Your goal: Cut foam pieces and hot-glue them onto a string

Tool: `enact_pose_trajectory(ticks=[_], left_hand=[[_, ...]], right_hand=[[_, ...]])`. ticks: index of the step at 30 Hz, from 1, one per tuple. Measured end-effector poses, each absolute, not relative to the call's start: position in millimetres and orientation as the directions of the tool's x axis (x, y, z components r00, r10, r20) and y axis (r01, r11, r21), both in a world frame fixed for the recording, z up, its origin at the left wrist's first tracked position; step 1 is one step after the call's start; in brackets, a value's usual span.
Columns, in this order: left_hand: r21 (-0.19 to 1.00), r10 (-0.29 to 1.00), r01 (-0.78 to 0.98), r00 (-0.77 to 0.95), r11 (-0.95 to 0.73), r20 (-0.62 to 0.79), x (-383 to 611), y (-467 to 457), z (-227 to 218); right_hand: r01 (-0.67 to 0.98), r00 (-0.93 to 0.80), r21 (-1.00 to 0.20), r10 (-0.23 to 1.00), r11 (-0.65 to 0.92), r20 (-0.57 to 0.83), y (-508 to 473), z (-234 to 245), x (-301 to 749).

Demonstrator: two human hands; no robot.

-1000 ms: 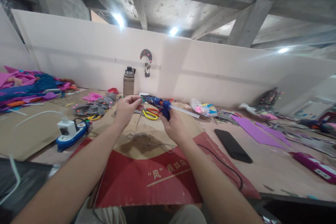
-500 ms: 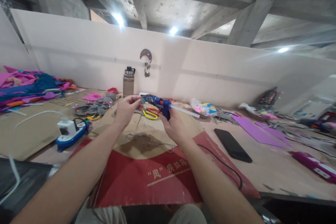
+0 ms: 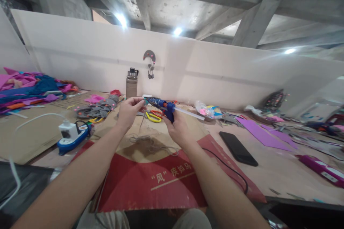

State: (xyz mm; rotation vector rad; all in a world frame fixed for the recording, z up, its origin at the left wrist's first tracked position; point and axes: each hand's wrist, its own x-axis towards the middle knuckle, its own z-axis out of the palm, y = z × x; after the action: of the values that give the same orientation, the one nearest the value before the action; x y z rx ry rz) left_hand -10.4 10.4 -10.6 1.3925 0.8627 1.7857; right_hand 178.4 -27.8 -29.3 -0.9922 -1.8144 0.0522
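My right hand is closed round the grip of a blue glue gun, whose clear glue stick juts out to the right. The gun's nozzle points left toward my left hand. That hand pinches a small piece I cannot make out, with a thin grey string hanging from it. More grey string lies coiled on the cardboard below both hands. Yellow-handled scissors lie just behind the hands.
A blue and white power strip sits at left, a black phone at right. A grey bottle stands by the white partition. Felt scraps are piled at far left; purple sheets and clutter lie at right.
Almost nothing differs. Both hands stay together at the glue gun's nozzle, with only slight shifts of the fingers and the hanging string.
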Motion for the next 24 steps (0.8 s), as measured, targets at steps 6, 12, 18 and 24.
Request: enact_pose_trajectory(ticks=[6,12,18,24], left_hand=[[0.841,0.845,-0.119,-0.169,-0.528,0.507,-10.3,9.7,-9.9],[0.828,0.841,-0.158,-0.165,-0.538,0.515,-12.0,11.4,-10.2],[0.838,0.851,-0.161,-0.171,-0.521,0.496,-11.0,10.1,-9.3],[0.838,0.849,-0.154,-0.167,-0.524,0.5,-10.4,8.6,-7.9]], right_hand=[[0.585,-0.13,-0.472,0.65,0.66,0.748,-27.2,-29.3,178.8],[0.579,-0.138,-0.473,0.652,0.664,0.746,-27.3,-29.3,179.3],[0.598,-0.14,-0.459,0.649,0.658,0.748,-26.6,-31.1,179.6],[0.598,-0.141,-0.45,0.64,0.663,0.755,-27.4,-30.8,179.0]])
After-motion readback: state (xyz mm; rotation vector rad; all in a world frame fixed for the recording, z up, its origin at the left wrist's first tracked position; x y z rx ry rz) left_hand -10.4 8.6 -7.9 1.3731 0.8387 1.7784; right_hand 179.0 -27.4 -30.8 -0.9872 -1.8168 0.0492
